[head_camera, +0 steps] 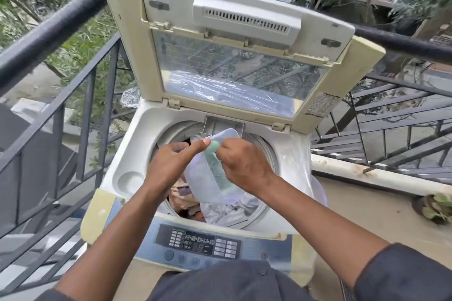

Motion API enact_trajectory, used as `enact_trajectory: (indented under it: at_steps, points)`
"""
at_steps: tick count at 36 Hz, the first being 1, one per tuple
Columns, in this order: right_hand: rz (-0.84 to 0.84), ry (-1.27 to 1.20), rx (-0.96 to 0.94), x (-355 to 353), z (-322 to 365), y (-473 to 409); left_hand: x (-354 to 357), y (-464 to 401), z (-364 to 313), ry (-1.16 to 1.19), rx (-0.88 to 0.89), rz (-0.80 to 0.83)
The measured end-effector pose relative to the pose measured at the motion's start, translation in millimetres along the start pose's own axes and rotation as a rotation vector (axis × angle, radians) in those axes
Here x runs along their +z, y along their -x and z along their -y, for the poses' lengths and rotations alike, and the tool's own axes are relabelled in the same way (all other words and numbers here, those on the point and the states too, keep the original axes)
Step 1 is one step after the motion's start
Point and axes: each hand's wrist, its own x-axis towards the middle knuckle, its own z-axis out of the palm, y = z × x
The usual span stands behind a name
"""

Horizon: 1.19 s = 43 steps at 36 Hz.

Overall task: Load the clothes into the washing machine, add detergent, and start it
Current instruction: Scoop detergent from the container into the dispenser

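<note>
Here the left hand [171, 166] clamps the clear detergent tub [208, 178] over the loaded drum [256, 149] — the right hand [244, 166] pinches its green scoop [215, 154], long axis running near to far — dispenser drawer [220, 124] just beyond.

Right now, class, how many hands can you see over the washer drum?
2: the left hand and the right hand, both gripping the container above the drum.
</note>
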Motion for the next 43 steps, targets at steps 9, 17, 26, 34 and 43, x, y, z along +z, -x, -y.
enact_trajectory:
  at_steps: [9,17,26,34,43]
  points:
    - [0.191,0.023,-0.023,2.2,4.6,7.2,2.3,2.7,-2.1,-0.029,-0.056,-0.010]
    - [0.316,-0.122,0.250,8.7,4.4,10.0,6.9,10.4,-2.3,-0.092,-0.042,-0.111]
    - [0.263,-0.275,0.398,16.9,3.0,17.8,0.7,17.2,-4.0,-0.162,-0.042,-0.222]
    - [0.256,-0.369,0.440,21.8,5.1,18.2,2.6,21.4,-12.6,-0.270,-0.034,-0.242]
    - [0.224,-0.632,0.583,22.2,7.2,19.6,3.8,25.0,-14.5,-0.316,-0.041,-0.268]
